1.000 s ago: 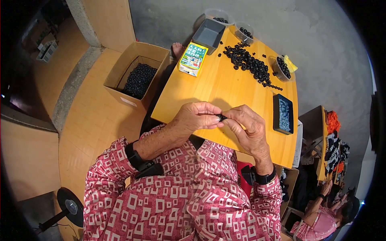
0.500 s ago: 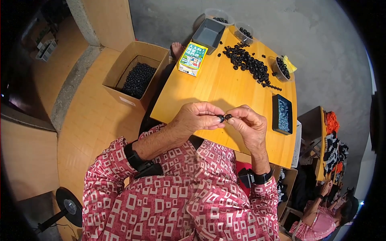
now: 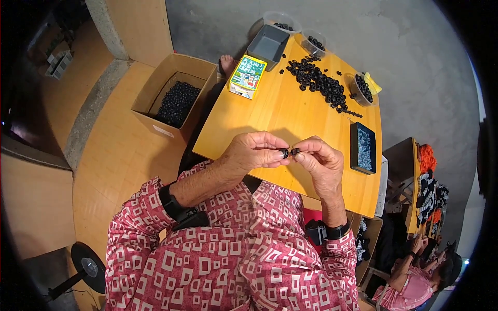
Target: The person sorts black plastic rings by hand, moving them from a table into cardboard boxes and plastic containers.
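Observation:
My left hand (image 3: 255, 151) pinches a small black ring-like part (image 3: 284, 153) between thumb and fingers, over the near edge of the table. Facing it, my right hand (image 3: 322, 159) is closed on a second small black part (image 3: 295, 151), held by thumb and forefinger. The two parts are very close together, and the fingers cover much of both. Farther back on the yellow wooden table (image 3: 270, 111) lies a loose pile of black ring-like parts (image 3: 324, 85). To the right of my hands, a black tray (image 3: 355, 150) contains many small silvery pieces (image 3: 365, 147).
Beyond the pile are tubs of black parts (image 3: 314, 44) and a bowl (image 3: 364, 89) with yellow cloth. A grey bin (image 3: 268, 44) stands behind a yellow-green carton (image 3: 247, 78). Left of the table is a cardboard box (image 3: 148, 98) of black parts. Another person (image 3: 415, 274) sits at lower right.
Both hands stay in nearly the same place with the same pinch. The gap between the two black parts looks slightly wider.

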Demonstrator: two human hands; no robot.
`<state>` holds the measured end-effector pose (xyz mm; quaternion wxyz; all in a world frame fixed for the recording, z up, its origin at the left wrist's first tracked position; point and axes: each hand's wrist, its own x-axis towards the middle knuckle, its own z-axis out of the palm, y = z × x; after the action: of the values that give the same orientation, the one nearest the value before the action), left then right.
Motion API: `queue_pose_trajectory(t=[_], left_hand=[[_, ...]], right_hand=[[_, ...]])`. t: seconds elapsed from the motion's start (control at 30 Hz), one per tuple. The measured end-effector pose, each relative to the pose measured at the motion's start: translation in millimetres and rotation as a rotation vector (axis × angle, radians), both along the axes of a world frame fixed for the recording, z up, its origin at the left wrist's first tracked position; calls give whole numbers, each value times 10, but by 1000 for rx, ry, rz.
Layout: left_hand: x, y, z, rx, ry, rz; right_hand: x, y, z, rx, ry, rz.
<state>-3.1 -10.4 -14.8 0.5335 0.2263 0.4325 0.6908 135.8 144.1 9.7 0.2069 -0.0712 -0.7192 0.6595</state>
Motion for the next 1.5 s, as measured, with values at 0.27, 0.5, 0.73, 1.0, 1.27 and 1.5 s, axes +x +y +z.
queue_pose_trajectory(t=[0.27,0.5,0.73,1.0,1.27,1.5], left_hand=[[1,-9,24,-22,-40,-3],[5,-2,-19,-31,-120,-30],[9,0,-11,-39,-113,-28],[14,2,-30,-9,-92,-27],[13,4,-43,-6,-86,-25],[14,5,-60,3,-78,-22]], right_hand=[[-27,-66,66,280,-14,-82],[-32,-50,66,288,-15,-110],[-15,-21,-18,-5,0,-17],[-12,-13,-50,-85,-9,3],[-25,-44,-5,45,-22,-5],[-41,-64,29,164,-24,-57]])
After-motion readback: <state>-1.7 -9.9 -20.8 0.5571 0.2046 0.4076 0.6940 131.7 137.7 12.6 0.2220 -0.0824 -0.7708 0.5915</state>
